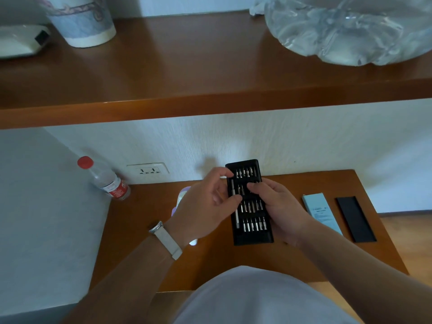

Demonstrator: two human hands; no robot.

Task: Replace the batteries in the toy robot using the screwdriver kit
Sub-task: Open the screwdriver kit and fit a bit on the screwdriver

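A black screwdriver kit tray (pixel 252 236) with rows of silver bits and a slim silver driver handle is held tilted above the small wooden table (pixel 210 265). My left hand (pixel 205 206) grips its left edge, thumb and fingertips on the tray. My right hand (pixel 278 206) supports the right side, its fingertips resting on the second row of bits. A pale toy (pixel 181 197) lies on the table, mostly hidden behind my left hand.
A light blue kit sleeve (pixel 321 211) and a black lid (pixel 355 218) lie at the table's right. A water bottle with a red cap (pixel 105 178) leans at the left by a wall socket (pixel 148 170). A wooden shelf (pixel 187 90) overhangs above.
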